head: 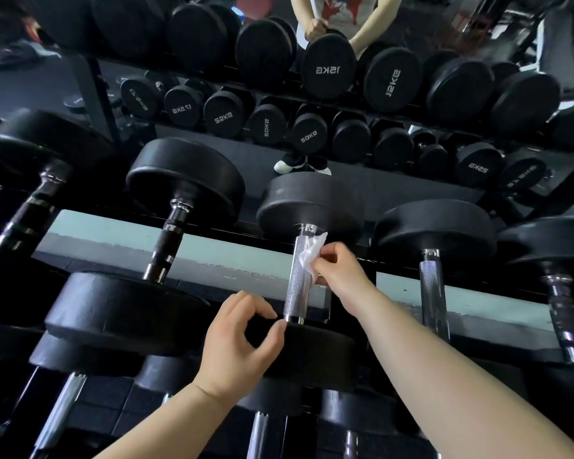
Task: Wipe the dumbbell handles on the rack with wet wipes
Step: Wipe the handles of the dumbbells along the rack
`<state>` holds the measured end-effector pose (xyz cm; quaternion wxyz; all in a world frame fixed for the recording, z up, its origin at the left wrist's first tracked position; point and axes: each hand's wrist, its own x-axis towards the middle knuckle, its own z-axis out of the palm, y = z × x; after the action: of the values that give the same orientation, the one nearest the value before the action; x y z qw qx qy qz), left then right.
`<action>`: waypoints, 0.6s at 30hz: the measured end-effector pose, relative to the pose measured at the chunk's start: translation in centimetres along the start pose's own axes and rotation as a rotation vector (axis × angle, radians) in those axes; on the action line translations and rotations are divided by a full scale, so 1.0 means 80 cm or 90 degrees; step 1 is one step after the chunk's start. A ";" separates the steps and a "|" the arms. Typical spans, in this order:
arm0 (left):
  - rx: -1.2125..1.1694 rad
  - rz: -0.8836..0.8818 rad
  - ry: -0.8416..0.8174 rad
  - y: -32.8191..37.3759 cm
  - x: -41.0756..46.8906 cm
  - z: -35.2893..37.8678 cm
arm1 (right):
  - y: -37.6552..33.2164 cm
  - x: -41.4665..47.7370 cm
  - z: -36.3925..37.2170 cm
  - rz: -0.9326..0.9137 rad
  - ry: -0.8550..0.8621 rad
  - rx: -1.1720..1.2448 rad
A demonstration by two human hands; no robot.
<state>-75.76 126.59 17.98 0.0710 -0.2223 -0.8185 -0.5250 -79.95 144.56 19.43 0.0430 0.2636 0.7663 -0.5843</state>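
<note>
left hand (242, 342) curled on near black head (315, 356), grip could not be told | handle (297, 289) silver, knurled, on rack (246, 260) between two heads | crumpled white wipe (310, 255) against handle's upper part | right hand (340, 271) pinched wipe
</note>
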 end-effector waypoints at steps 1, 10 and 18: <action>0.000 0.001 0.002 0.000 0.001 0.000 | 0.003 -0.006 0.001 0.003 -0.017 0.010; -0.002 0.014 0.014 -0.001 0.001 0.001 | 0.003 -0.011 -0.002 -0.015 -0.036 -0.024; 0.000 0.016 0.002 -0.003 0.002 0.000 | 0.008 -0.035 0.001 0.049 -0.132 -0.194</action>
<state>-75.97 126.57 17.82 0.0785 -0.2315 -0.8155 -0.5245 -77.30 143.57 19.89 0.1834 0.2217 0.8268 -0.4834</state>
